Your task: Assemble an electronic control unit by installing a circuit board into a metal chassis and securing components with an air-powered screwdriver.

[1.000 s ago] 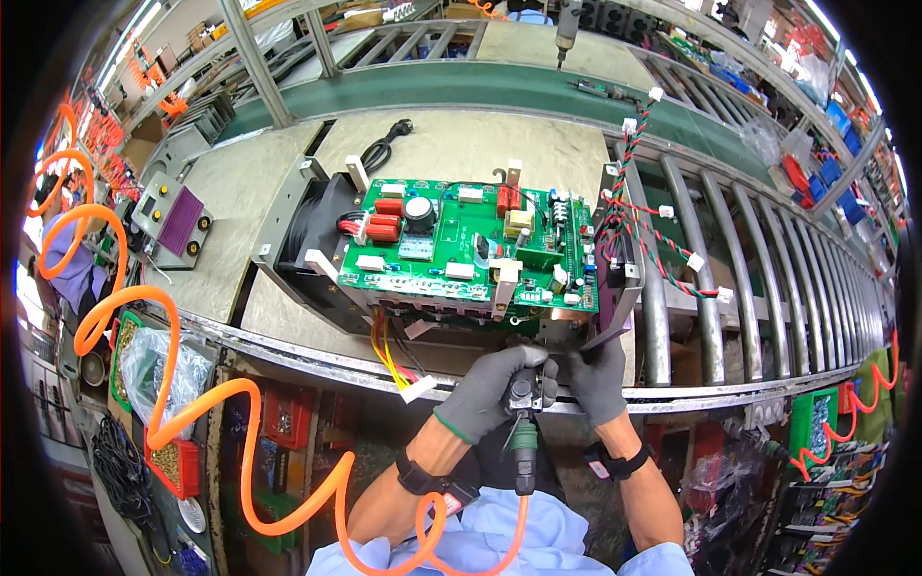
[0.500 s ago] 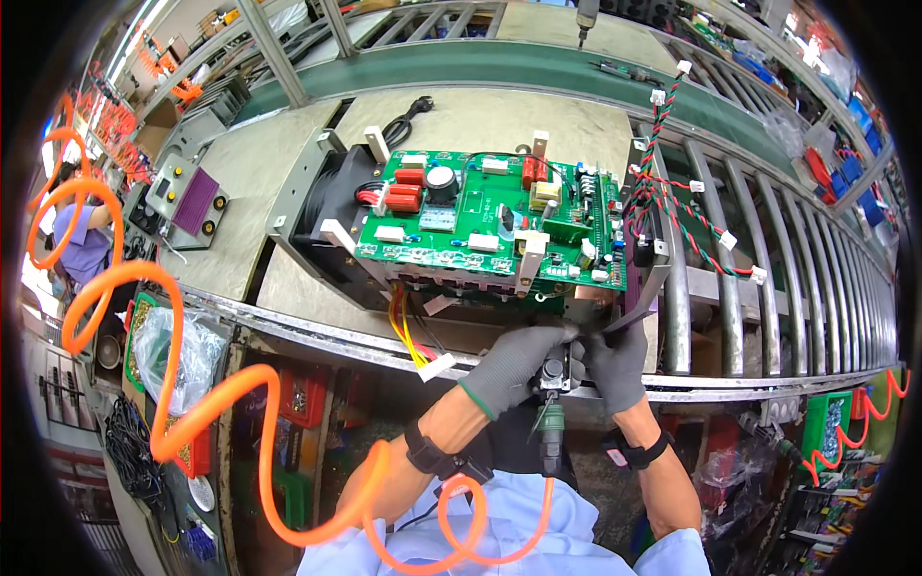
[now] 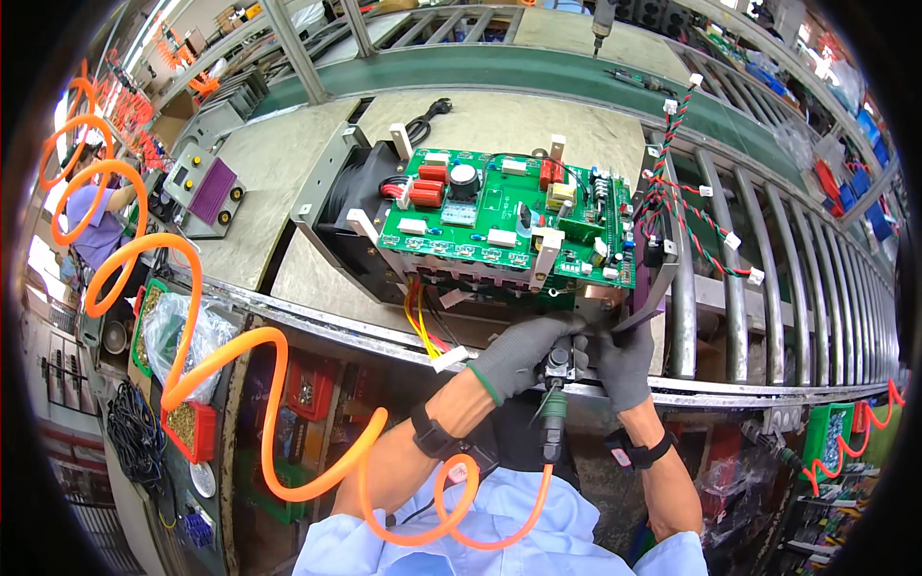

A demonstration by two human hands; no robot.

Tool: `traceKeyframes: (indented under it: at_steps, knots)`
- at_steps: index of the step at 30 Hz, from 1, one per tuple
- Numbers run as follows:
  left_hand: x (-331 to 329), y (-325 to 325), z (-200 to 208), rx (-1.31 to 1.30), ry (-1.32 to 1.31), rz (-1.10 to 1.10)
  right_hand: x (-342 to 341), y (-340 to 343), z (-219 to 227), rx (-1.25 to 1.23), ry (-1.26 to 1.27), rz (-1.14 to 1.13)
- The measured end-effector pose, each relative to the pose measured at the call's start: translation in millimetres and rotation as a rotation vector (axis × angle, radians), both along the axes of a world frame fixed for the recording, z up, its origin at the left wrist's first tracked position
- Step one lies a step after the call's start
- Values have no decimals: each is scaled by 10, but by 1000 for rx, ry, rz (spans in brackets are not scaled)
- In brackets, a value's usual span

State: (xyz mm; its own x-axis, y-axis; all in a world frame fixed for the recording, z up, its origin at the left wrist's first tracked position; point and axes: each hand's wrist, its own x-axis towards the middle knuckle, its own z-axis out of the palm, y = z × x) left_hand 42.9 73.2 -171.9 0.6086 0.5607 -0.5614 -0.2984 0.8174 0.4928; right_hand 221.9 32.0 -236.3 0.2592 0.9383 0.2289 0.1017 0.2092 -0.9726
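Note:
A machine with a green circuit board point(image 3: 495, 206) on top stands in front of me, a black fan housing point(image 3: 360, 202) at its left. My left hand point(image 3: 523, 357), in a grey glove, is closed around a dark air tool point(image 3: 557, 365). From the tool's green fitting point(image 3: 552, 408) runs an orange coiled hose point(image 3: 274, 403). My right hand point(image 3: 622, 370), also gloved, has its fingers curled at the lower corner of the purple-faced end panel point(image 3: 655, 274). What those fingertips grip is hidden. Both hands nearly meet below the board's near right corner.
Red, black and green twisted wires point(image 3: 687, 182) with white plugs stick up at the right, above a roller conveyor point(image 3: 740, 288). Yellow wires with a white connector point(image 3: 448, 359) hang off the near side. A power tool point(image 3: 602, 24) hangs at the back. Another person point(image 3: 96, 216) is at far left.
The view has shifted, so the machine and bench appear slightly farther right. My hands and the air tool stay almost in the same place.

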Motion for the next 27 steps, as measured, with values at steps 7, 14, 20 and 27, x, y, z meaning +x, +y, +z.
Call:
traceKeyframes:
  at_steps: [7,14,20,27]
  knots:
    - [5,-12,-63,35,-18,21,19,18,-15,-57,25,17]
    - [-37,-106,10,28,-115,76,28,8,53,-89,38,41]
    - [-588,-703,278,121,-68,-45,112,7,-108,-17,-181,-46]
    - [-1963,-1655,371,81,124,-38,177,-7,-56,-12,-184,-28]
